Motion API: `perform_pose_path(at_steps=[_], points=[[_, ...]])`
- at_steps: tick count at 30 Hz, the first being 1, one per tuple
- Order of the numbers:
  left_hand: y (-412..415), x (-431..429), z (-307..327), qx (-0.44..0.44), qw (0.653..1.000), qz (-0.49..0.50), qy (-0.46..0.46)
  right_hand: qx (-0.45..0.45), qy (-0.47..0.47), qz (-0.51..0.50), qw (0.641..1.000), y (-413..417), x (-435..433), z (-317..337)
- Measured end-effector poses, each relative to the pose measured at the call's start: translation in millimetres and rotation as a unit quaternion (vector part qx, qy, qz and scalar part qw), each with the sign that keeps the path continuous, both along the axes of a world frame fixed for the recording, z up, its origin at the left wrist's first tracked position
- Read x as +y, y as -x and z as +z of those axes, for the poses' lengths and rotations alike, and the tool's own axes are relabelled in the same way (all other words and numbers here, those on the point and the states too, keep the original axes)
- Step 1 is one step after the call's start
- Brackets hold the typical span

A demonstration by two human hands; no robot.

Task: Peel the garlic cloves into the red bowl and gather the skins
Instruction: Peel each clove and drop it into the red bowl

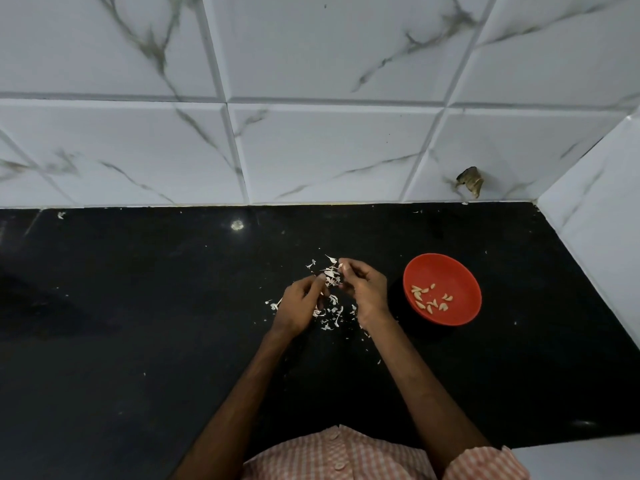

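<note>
Pink-checked shirt (346, 455) is filling the bottom centre of the frame, with two bare forearms reaching up from it over a black counter (138, 341).

Left of centre, the left hand (299, 303) is hovering just over the counter with its back to the camera and its fingers curling inward. Whether it is gripping anything is hidden by the knuckles, so I cannot tell.

Between and beneath the two hands, pale garlic skins (332, 271) are lying scattered on the counter in a loose patch, with a few stray flakes trailing toward the lower right.

Just right of that patch, the right hand (365, 289) is curling its fingers and pinching a pale scrap of the skins at its fingertips, close to the left hand's fingers.

Further right, well apart from the hands, the red bowl (460, 268) is sitting upright on the counter, holding a small scatter of peeled cloves (429, 299).

Above, a white marbled tile wall (311, 133) is running across the frame, with a small brown scrap (471, 181) clinging to it at the right.
</note>
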State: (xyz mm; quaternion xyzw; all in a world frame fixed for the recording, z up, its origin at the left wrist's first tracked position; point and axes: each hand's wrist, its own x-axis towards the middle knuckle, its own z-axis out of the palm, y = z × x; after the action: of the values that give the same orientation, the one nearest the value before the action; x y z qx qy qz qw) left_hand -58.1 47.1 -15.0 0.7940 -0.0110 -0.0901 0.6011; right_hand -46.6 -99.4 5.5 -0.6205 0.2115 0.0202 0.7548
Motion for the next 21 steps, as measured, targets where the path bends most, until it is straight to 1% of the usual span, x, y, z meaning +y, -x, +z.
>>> perform_pose_path(at_steps=[4,6,9,13,17,19,21], points=[[-3,-2,5,-0.019,0.992,0.011,-0.123,-0.010,0.028,0.032,0.999,3,4,0],[-9,1,2,-0.035,0.988,0.025,-0.148,-0.009,0.029,0.029,0.999,2,5,1],[-16,3,3,-0.033,0.983,0.007,-0.179,-0.001,0.028,0.016,0.999,2,7,2],[-17,-1,6,-0.038,0.991,-0.015,-0.125,-0.002,0.036,0.028,0.999,4,9,-1],[-14,-5,7,-0.061,0.995,-0.007,-0.077,-0.003,0.048,0.036,0.998,4,12,-1],[-13,-5,9,-0.074,0.996,0.000,-0.054,-0.013,0.070,0.045,0.996,5,11,-1],[-14,-4,9,-0.082,0.995,-0.005,-0.052,-0.039,0.116,0.057,0.991,6,9,1]])
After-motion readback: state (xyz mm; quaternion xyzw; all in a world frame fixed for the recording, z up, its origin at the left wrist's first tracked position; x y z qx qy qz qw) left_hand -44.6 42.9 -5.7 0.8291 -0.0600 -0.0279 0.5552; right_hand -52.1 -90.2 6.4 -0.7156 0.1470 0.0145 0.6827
